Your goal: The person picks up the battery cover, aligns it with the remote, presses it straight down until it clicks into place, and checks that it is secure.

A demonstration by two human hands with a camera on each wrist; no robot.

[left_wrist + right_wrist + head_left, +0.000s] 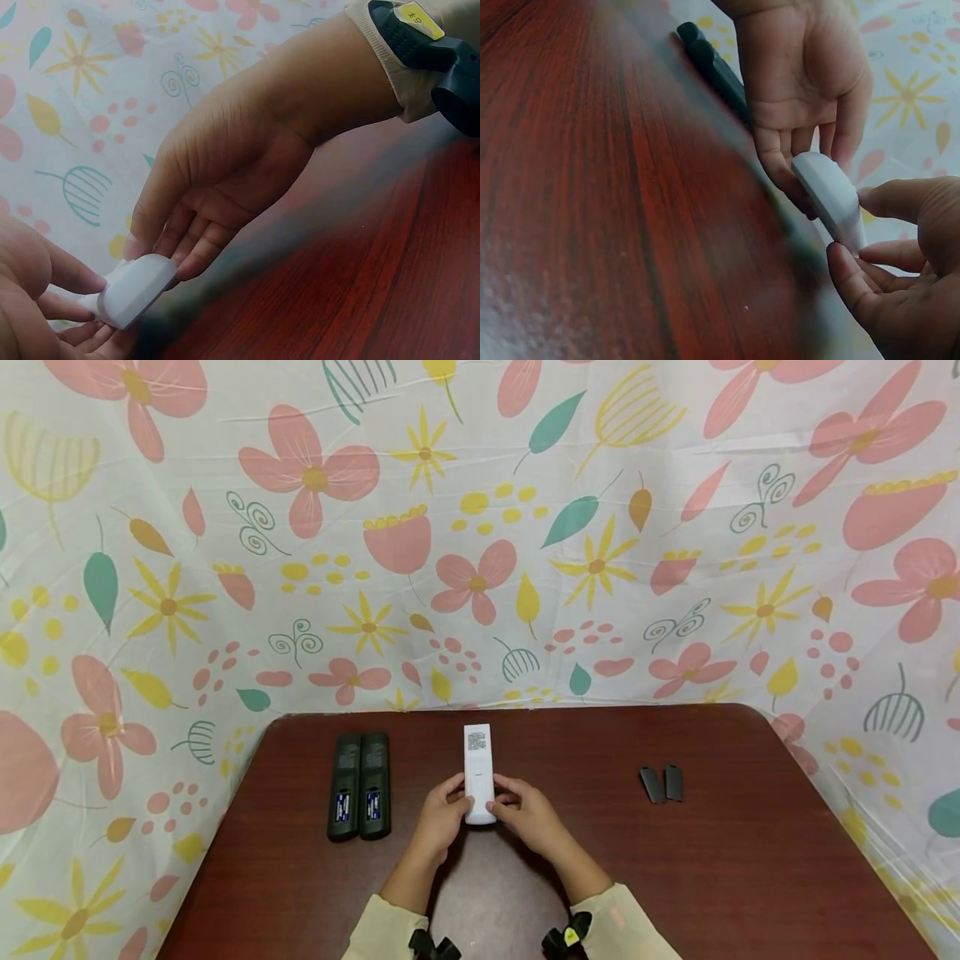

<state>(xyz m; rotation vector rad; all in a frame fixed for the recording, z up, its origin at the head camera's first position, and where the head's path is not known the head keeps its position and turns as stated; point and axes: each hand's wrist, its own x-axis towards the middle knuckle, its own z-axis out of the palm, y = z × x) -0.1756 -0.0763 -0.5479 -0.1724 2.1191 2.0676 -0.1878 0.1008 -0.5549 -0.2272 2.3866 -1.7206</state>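
Note:
A white remote control (479,777) is held with its back facing up, showing a printed code square at the far end. My left hand (441,815) grips its left edge near the close end, thumb on top. On the opposite edge, my right hand (529,815) pinches it the same way. In the left wrist view the remote's rounded white end (139,291) lies between the left hand (34,292) and the right hand (225,157). The right wrist view shows the white remote (829,195) between both hands too; the fingers underneath are partly hidden.
Two dark remotes (359,785) lie side by side at the left, their battery compartments uncovered with blue batteries (342,807) inside. Two small dark battery covers (663,784) lie at the right. The brown table (750,860) meets a flowered cloth (480,527) behind it.

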